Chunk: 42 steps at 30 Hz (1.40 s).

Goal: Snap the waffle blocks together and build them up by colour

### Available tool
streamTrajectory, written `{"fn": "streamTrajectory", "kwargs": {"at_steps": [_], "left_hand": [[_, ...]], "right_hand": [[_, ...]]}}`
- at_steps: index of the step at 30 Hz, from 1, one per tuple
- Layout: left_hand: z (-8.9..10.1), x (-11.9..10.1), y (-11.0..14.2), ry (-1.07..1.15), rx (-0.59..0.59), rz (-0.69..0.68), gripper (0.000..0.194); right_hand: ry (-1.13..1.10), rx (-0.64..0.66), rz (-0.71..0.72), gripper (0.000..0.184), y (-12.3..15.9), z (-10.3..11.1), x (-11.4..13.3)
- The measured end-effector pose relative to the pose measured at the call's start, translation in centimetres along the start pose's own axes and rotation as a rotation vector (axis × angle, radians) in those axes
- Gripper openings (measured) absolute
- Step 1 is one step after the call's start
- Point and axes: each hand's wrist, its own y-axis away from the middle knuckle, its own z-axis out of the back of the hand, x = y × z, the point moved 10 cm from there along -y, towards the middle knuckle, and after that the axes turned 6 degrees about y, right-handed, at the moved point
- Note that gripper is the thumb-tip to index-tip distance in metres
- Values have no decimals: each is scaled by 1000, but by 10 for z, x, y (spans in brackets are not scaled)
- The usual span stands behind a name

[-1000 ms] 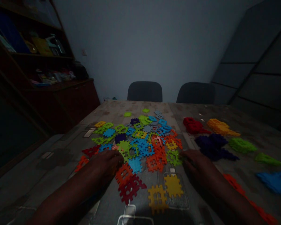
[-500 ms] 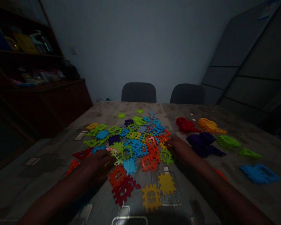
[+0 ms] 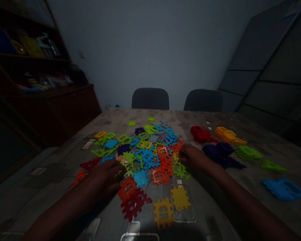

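a loose pile of notched plastic pieces (image 3: 146, 155) is found spread across the middle of the table (image 3: 57, 197), with green, blue, orange, purple, grey and yellow ones overlapped. the left hand (image 3: 109, 175) is placed at the near left edge of the pile, palm down, with its fingers bent; a solid green piece (image 3: 127, 156) is seen just beyond its fingertips. whether anything is gripped by it cannot be told, as the fingers are dark and their underside is hidden. the right hand (image 3: 193, 156) is held at the right edge of the pile, its fingers drawn close together and pointed at a small yellow piece (image 3: 175, 156); whether that piece is pinched cannot be told. a green frame piece (image 3: 181, 170) is noted just below these fingertips.

between the forearms, a dark red piece (image 3: 135, 203) is laid against an orange window piece (image 3: 127, 189), and a yellow window piece (image 3: 163, 212) is placed just beside a solid yellow square (image 3: 180, 198). on the table's right side, pieces are grouped by colour: a red stack (image 3: 202, 134), a yellow-orange stack (image 3: 228, 135), a purple heap (image 3: 219, 152), a green stack (image 3: 248, 152) and a blue stack (image 3: 282, 188).
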Motion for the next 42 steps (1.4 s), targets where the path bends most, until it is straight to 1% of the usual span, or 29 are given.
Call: {"fn": "streamTrajectory", "kwargs": {"at_steps": [3,6,9,13,14,16,19,21,23,25,27,30,33,35,37,39,40,41,42], "left_hand": [[-4,-6,-3,14,8,-76,25],[-5,-10,-5,20,-15,-101,25],[-6,-3,-4,8,-3,-78,23],[5,14,-4,-2,-57,-18,24],[8,16,-4,0,-69,-9,24],[7,14,-5,22,-51,-10,26],[3,4,-5,64,-20,-3,27],[5,-3,-6,69,-34,2,25],[6,-9,-8,69,-47,2,25],[7,-15,-10,67,-61,-13,26],[7,-24,-11,71,-84,-39,27],[3,-40,-9,102,-122,-57,27],[-5,-58,-5,140,-142,-73,26],[-15,-71,-3,170,-115,-105,24],[-25,-83,-2,203,-71,-141,23],[-34,-90,0,217,-26,-162,24],[-37,-93,0,216,-12,-168,27],[-40,-94,1,212,0,-169,32],[-42,-95,2,206,12,-169,38]], "right_hand": [[0,-8,-22,18,-1,1,-9],[4,-4,-28,18,-2,0,-13],[-7,20,-14,21,-3,-3,-11],[-25,53,-12,25,-8,-8,-9],[-33,60,-12,25,-9,-9,-10],[-59,62,-18,25,-10,-9,-10],[-127,22,-41,25,-10,-5,-13],[-193,-29,-61,25,-10,-1,-15],[-276,-86,-75,20,-9,4,-18],[-368,-148,-83,12,-6,9,-20],[-467,-221,-90,3,3,15,-22],[-620,-314,-111,13,26,19,-18],[-763,-326,-125,16,55,16,-5],[-877,-337,-153,18,74,14,5],[-1067,-361,-213,22,90,8,14],[-1279,-319,-265,29,103,-6,29],[-1359,-262,-270,31,108,-15,40],[-1408,-202,-267,33,112,-23,50],[-1409,-149,-252,33,116,-28,59]]}}
